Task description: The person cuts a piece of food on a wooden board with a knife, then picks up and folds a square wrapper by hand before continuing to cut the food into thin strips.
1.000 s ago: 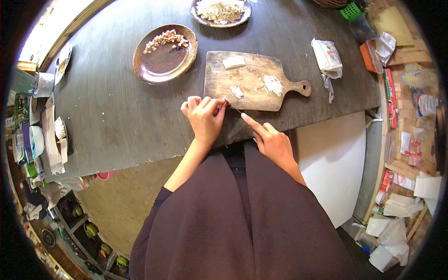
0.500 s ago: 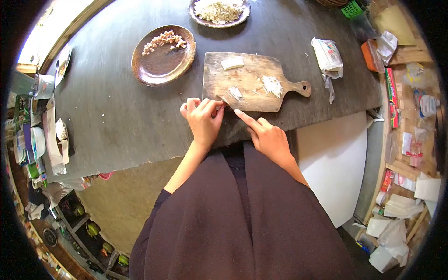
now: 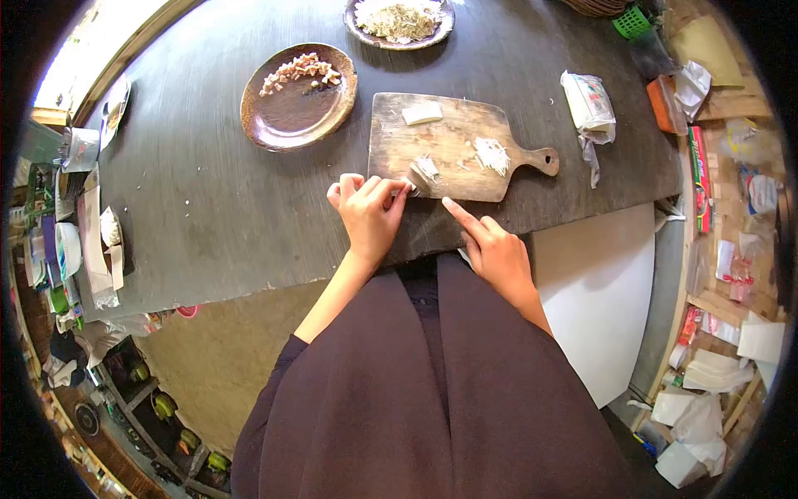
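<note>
A wooden cutting board (image 3: 465,137) lies near the table's front edge. My left hand (image 3: 370,212) is closed in a pinch at its front left corner, close to a small pale piece; the fingers hide what they hold. My right hand (image 3: 497,254) is wrapped round a knife, its index finger stretched toward the blade (image 3: 422,180). The handle is hidden. The blade sits beside my left fingertips, touching or just over a small heap of white shreds (image 3: 427,164). A larger heap of white strips (image 3: 491,155) is at the right, and a white block (image 3: 422,113) at the back.
A brown plate (image 3: 287,125) with chopped pinkish-brown pieces stands behind left. Further back is a plate of pale shreds (image 3: 399,21). A white plastic packet (image 3: 588,106) lies right of the board. Shelves with packages (image 3: 702,179) border the right side.
The knife blade has moved forward and right, from my left fingertips toward the small shreds. My right hand has shifted slightly right. The view has also shifted a little.
</note>
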Tool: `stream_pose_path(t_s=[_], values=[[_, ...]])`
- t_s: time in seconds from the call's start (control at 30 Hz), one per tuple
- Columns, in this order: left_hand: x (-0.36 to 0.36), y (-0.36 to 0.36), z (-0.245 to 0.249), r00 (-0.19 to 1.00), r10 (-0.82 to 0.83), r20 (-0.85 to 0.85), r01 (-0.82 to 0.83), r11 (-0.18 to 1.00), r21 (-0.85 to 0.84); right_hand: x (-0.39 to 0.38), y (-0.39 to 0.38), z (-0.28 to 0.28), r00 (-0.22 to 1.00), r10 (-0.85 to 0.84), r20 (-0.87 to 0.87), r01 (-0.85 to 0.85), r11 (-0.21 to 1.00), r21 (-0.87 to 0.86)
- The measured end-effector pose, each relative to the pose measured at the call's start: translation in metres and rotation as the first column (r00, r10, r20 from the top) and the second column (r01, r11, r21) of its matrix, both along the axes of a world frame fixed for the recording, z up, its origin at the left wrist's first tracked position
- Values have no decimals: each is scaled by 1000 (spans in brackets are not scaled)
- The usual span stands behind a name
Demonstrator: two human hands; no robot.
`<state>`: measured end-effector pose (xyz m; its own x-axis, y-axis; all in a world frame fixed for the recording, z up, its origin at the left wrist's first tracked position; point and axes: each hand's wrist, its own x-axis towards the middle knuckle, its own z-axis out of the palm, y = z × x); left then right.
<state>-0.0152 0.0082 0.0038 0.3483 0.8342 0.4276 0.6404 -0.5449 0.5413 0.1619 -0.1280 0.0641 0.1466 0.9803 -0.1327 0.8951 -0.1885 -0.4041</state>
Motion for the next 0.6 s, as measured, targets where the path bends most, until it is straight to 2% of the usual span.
stream_pose_path(t_s=[0.3, 0.6], values=[[-2, 1, -3, 1000, -6, 3, 6, 1000, 13, -4, -3, 4, 999, 23, -49, -26, 998, -52], [-2, 2, -2, 1000, -29, 3, 29, 1000, 9, -8, 6, -7, 999, 33, 6, -33, 999, -24]])
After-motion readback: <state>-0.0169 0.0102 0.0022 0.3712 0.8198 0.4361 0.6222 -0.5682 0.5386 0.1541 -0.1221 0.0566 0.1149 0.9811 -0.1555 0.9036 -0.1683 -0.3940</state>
